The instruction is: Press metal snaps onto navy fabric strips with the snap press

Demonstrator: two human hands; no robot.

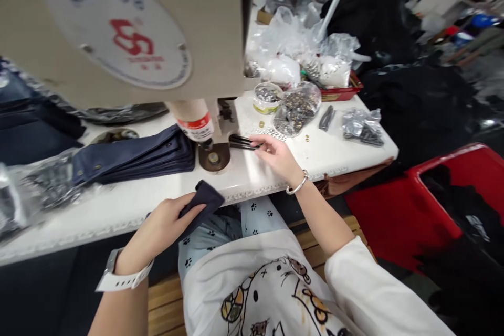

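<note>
My left hand (163, 223), wearing a white watch, pinches a folded navy fabric piece (207, 202) between thumb and fingers at the table's front edge. Black tweezers (241, 142) are held in my right hand (277, 157), their tips pointing left beside the pressing machine's round lower die (213, 158). Above that die hangs a bottle-shaped white part with a red label (195, 121). Just left of the die lies a stack of navy fabric pieces (137, 155), some bearing brass-coloured snaps. Small silver parts (271, 133) are scattered behind my right hand.
The machine's beige head (118, 37) fills the upper left. Behind my right hand stand a tub of metal parts (266, 97) and a clear bag of snaps (297, 107). A red tray (342, 93) sits farther back. Off the table's right end is a red bin (394, 215).
</note>
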